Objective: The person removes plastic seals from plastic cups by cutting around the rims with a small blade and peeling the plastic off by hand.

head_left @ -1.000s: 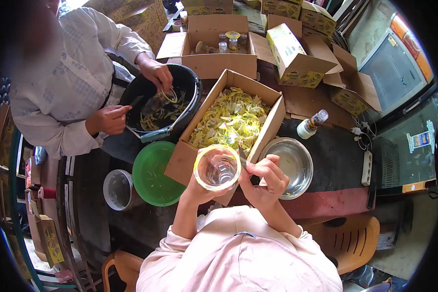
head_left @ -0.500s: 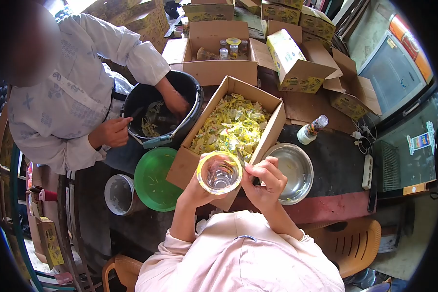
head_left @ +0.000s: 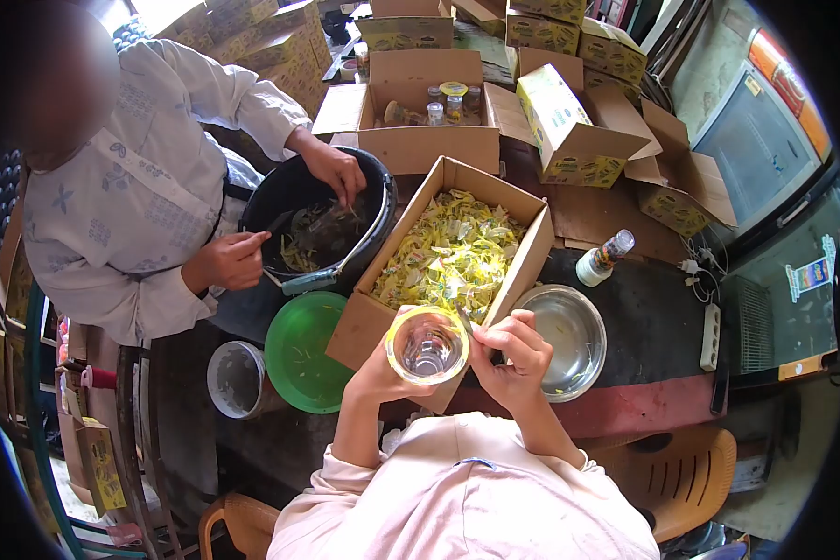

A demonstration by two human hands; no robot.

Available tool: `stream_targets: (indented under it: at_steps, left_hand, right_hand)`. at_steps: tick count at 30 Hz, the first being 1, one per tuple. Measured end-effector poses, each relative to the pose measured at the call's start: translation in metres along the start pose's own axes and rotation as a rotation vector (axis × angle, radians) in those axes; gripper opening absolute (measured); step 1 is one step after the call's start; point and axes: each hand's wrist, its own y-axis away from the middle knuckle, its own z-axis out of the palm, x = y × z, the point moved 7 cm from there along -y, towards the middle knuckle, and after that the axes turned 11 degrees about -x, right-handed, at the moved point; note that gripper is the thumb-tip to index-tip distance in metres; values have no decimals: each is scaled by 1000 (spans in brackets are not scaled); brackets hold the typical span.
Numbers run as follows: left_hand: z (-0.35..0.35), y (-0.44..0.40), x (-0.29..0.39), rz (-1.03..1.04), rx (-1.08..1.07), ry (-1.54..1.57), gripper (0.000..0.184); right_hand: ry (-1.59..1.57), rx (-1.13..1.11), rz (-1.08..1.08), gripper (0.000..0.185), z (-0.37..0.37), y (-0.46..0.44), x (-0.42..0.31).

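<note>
Clear cup: was gripped by curled fingers of the left hand, near an open carton. Thin blade: was pinched by the right hand beside the rim. Progress: yellow scraps lay heaped; the cup's yellow edging seemed largely uncut. Box label: was too small to read.

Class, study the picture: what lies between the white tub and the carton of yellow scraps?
The green basin lies between the white tub and the carton, as the head view shows.
</note>
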Motion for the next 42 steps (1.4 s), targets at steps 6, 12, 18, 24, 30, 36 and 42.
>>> stream_targets:
  at_steps: [6,12,18,24,30,36,42]
  left_hand:
    - [3,4,1,-25,-24,-14,78]
    - [13,4,4,14,-84,55,76]
    - [10,5,-2,126,56,317,71]
    - [9,7,-7,55,122,236,80]
    - [3,10,0,209,195,177,71]
    - [-7,22,-21,128,276,450,70]
    - [-6,26,-9,122,297,365,62]
  right_hand:
    - [-14,2,-11,19,0,2,-3]
    - [-5,-20,-14,17,2,6,-1]
    - [-5,107,34,16,-7,11,2]
    - [15,149,6,19,-9,15,-7]
    - [129,141,-45,20,-13,12,-15]
    - [342,-162,144,16,12,22,57]
    - [231,-42,221,14,4,16,47]
